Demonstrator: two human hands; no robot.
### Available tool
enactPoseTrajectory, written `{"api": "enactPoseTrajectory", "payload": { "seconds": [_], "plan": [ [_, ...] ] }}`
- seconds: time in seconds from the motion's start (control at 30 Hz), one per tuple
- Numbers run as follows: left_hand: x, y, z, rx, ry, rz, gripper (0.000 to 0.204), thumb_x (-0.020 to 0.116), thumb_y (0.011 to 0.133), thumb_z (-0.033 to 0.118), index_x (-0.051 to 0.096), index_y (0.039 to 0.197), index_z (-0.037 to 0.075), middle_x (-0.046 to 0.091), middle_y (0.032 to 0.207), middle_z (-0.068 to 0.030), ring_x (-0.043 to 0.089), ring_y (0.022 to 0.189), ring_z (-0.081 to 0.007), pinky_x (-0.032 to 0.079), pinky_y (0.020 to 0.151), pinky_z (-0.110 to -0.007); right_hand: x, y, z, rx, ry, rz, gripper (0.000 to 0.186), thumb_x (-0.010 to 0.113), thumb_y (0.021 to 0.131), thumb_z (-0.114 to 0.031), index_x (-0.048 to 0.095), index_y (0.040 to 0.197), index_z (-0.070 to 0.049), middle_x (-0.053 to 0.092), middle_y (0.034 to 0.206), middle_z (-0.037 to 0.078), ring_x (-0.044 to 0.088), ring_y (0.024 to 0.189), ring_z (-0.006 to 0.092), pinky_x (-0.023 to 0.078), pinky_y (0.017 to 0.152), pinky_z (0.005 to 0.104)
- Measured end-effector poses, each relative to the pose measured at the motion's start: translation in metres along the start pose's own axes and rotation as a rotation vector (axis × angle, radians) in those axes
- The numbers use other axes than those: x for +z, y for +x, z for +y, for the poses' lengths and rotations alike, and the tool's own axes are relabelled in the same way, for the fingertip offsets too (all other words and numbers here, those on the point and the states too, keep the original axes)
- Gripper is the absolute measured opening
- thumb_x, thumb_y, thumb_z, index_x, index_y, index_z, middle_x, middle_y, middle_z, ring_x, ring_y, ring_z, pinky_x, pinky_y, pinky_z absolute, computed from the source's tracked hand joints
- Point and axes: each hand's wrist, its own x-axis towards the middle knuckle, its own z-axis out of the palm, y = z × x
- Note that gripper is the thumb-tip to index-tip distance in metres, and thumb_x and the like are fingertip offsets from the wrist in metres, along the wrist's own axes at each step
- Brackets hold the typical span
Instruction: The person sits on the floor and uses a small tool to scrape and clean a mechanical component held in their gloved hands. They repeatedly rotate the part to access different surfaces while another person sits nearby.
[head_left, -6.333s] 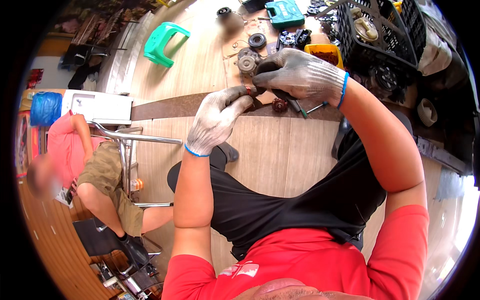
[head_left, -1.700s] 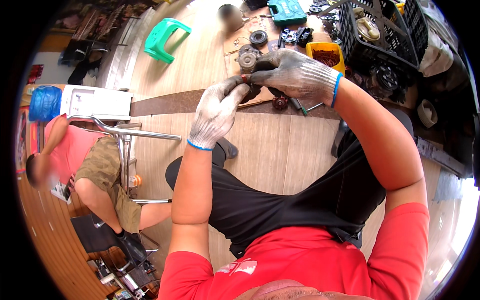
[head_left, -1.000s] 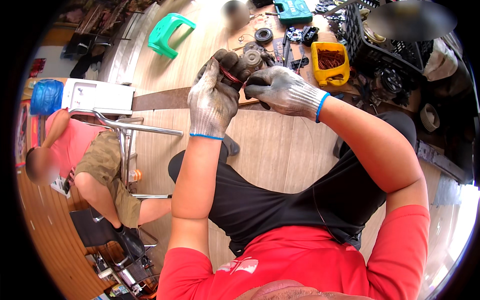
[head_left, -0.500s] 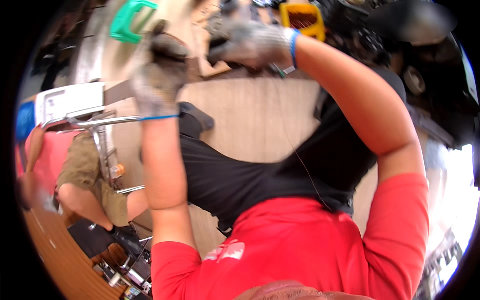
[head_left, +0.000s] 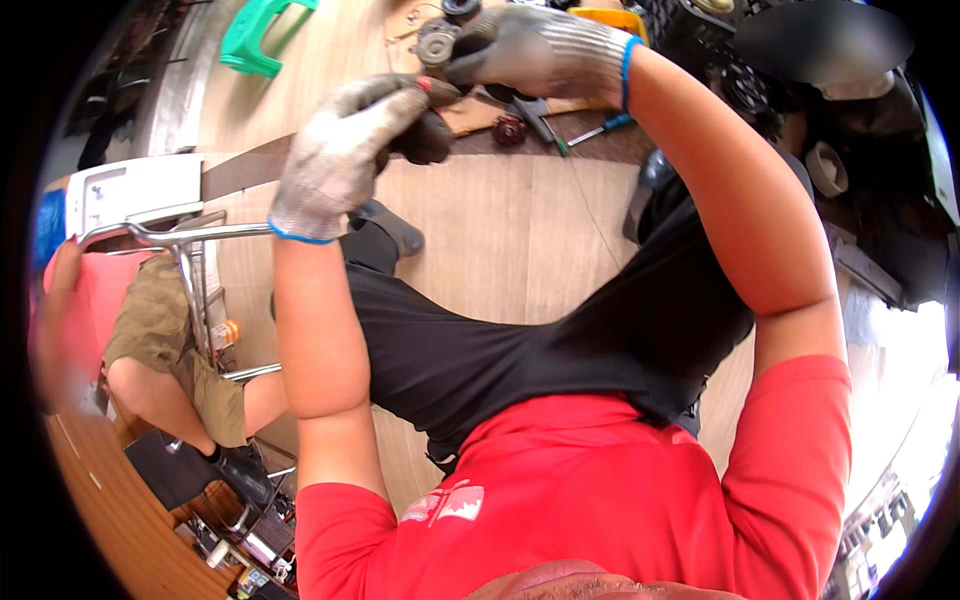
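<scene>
Both my hands wear grey-white knit gloves with dark fingers and blue cuffs. My left hand (head_left: 340, 150) is closed, its thumb and forefinger pinching a small red piece (head_left: 425, 84) whose kind I cannot make out. Just beyond it, my right hand (head_left: 560, 60) has its fingers curled together; what they hold, if anything, is hidden. The fingertips of the two hands nearly meet. Beside the right fingertips lies a round metal part (head_left: 437, 45) with a ringed face. Below that hand are a dark red round part (head_left: 508, 130) and a dark-handled tool with a green tip (head_left: 550, 138).
A blue-handled screwdriver (head_left: 605, 128) lies to the right, near a yellow crate (head_left: 610, 18). A green plastic stool (head_left: 255, 38) stands at the far left. At left sits another person in camouflage shorts (head_left: 155, 310), beside a chrome tube frame (head_left: 195, 235). Dark parts crowd the right.
My left hand has turned inward and moved right, toward the right hand. My right hand has shifted slightly up and right. The dark lump seen at the left hand earlier no longer shows there.
</scene>
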Motion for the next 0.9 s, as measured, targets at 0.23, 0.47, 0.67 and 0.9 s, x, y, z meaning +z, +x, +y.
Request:
{"api": "enactPoseTrajectory", "payload": {
  "seconds": [0.23, 0.47, 0.67, 0.9],
  "plan": [
    [-0.005, 0.003, -0.009, 0.030, 0.312, -0.005, 0.035, 0.057, 0.103, 0.015, 0.064, 0.127, -0.009, 0.075, 0.106, -0.0155, 0.072, 0.097, -0.0174, 0.056, 0.081, -0.028, -0.010, 0.016, 0.025, -0.465, -0.649, 0.040, 0.020, 0.064, 0.093, -0.009, 0.072, 0.111, -0.011, 0.073, 0.091, 0.010, 0.073, 0.081, 0.0247, 0.060, 0.069, 0.0391],
    [-0.015, 0.010, -0.029, 0.522, 0.894, 0.003, 0.035, 0.054, 0.103, 0.011, 0.062, 0.129, -0.011, 0.072, 0.120, -0.0169, 0.069, 0.112, -0.0196, 0.053, 0.102, -0.031, -0.007, 0.014, 0.023, -0.619, -0.550, 0.160, 0.026, 0.067, 0.088, -0.007, 0.071, 0.113, -0.014, 0.071, 0.096, 0.012, 0.073, 0.091, 0.0286, 0.059, 0.075, 0.0379],
    [-0.018, 0.020, -0.049, 0.270, 0.476, 0.140, 0.037, 0.053, 0.104, 0.012, 0.061, 0.132, -0.009, 0.073, 0.118, -0.0154, 0.069, 0.109, -0.0181, 0.052, 0.101, -0.030, -0.005, 0.004, 0.010, -0.516, -0.286, 0.159, 0.019, 0.067, 0.089, -0.010, 0.072, 0.107, -0.012, 0.070, 0.092, 0.011, 0.071, 0.086, 0.0270, 0.057, 0.072, 0.0355],
    [-0.009, 0.025, -0.055, 0.304, 0.292, 0.294, 0.033, 0.056, 0.104, 0.011, 0.062, 0.131, -0.007, 0.071, 0.116, -0.0159, 0.069, 0.103, -0.0207, 0.054, 0.094, -0.032, 0.001, -0.003, -0.003, -0.378, -0.272, 0.102, 0.017, 0.060, 0.100, -0.016, 0.072, 0.108, -0.007, 0.070, 0.092, 0.013, 0.068, 0.081, 0.0292, 0.054, 0.070, 0.0356]
  ]
}}
